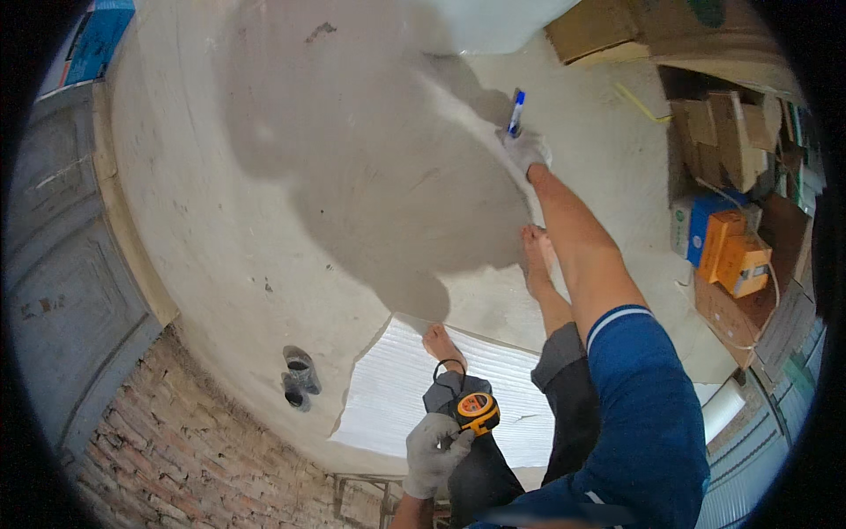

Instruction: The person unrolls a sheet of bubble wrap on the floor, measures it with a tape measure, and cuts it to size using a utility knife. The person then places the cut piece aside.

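In a pale work glove, my left hand [432, 454] is closed on a yellow and black tape measure [477, 413] with a dark wrist strap loop. It is held low in front of my dark trousers, and no blade shows pulled out. My right arm reaches far forward over the floor. The gloved right hand [529, 152] at its end grips a marker pen [516, 115] with a blue cap and a pale barrel, pointing away from me. My bare feet are below, the left one on a ribbed white foam sheet [379, 388], the right one on the grey floor [220, 229].
Cardboard boxes [723, 132] and orange boxes [745, 263] are piled at the right, beside a white roll [723, 410]. A yellow strip [643, 103] lies near them. Dark shoes [301, 370] stand left of the sheet. A grey door [75, 256] and brick wall [194, 432] border the left.
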`<state>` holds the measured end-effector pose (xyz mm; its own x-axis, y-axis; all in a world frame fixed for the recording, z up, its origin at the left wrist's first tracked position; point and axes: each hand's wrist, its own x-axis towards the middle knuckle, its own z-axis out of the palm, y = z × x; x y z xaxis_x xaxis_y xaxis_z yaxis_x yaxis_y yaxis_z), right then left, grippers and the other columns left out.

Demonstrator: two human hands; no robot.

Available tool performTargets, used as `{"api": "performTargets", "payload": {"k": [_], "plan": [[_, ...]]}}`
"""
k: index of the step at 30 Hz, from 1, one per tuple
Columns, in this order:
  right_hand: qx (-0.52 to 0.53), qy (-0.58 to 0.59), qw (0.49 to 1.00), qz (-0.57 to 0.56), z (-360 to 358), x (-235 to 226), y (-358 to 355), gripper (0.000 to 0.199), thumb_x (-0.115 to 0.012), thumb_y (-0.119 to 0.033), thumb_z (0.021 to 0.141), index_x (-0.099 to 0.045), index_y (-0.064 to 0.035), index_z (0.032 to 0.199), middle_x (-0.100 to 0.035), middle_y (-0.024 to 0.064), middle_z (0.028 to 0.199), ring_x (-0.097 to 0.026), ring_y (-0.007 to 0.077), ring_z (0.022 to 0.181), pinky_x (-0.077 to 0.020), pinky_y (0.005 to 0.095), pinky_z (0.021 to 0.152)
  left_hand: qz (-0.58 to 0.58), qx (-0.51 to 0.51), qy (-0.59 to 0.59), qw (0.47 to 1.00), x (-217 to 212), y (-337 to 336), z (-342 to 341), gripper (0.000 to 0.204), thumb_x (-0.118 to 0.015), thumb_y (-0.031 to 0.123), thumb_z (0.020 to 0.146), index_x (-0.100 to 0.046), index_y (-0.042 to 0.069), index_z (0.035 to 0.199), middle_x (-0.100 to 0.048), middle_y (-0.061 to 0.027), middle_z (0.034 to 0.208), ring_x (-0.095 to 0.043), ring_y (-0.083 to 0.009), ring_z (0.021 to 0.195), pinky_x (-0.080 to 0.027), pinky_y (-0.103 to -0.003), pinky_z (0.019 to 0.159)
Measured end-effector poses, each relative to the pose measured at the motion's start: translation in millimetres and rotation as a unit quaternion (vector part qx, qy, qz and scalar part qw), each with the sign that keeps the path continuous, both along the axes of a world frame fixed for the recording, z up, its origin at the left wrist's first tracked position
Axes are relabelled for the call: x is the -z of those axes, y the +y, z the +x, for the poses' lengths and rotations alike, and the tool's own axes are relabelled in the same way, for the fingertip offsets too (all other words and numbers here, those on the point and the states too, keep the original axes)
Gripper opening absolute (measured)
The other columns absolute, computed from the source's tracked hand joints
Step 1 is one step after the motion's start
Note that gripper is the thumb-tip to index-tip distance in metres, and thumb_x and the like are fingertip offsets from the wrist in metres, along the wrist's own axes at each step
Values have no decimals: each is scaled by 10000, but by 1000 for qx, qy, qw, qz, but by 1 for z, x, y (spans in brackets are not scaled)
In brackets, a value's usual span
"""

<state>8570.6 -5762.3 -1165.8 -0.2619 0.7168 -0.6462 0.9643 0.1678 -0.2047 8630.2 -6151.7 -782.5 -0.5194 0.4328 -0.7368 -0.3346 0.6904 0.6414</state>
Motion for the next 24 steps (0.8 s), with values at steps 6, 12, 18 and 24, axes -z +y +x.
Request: {"api": "performTargets", "payload": {"k": [6,12,18,24], "plan": [[-28,46,999,-4,15,11,-7,452,-599,-447,815,-697,-11,886,-684,251,935,-687,367,890,-507,477,735,-9,55,83,995,16,-4,3,194,-782,72,747,-594,30,776,-605,-92,724,-587,-217,655,-474,-317,617],[-125,4,988,-91,110,-89,-41,449,-570,-348,856,-616,-46,1184,-648,274,1090,-624,419,1035,-485,488,888,33,65,83,994,-56,9,2,202,-775,124,775,-592,39,769,-594,-73,708,-569,-193,636,-467,-314,602],[-278,47,959,18,54,-78,-33,542,-536,-319,890,-489,-97,1382,-640,228,1166,-626,370,1079,-484,487,911,31,33,34,998,-50,7,13,227,-774,136,774,-567,44,748,-551,-68,682,-533,-195,610,-438,-323,576],[-356,40,931,67,-63,4,-31,442,-530,-377,927,-524,-242,1349,-646,190,1168,-627,372,1062,-485,472,913,46,-18,28,998,17,-16,14,210,-763,132,779,-569,57,748,-536,-72,682,-520,-214,609,-415,-330,560]]}}
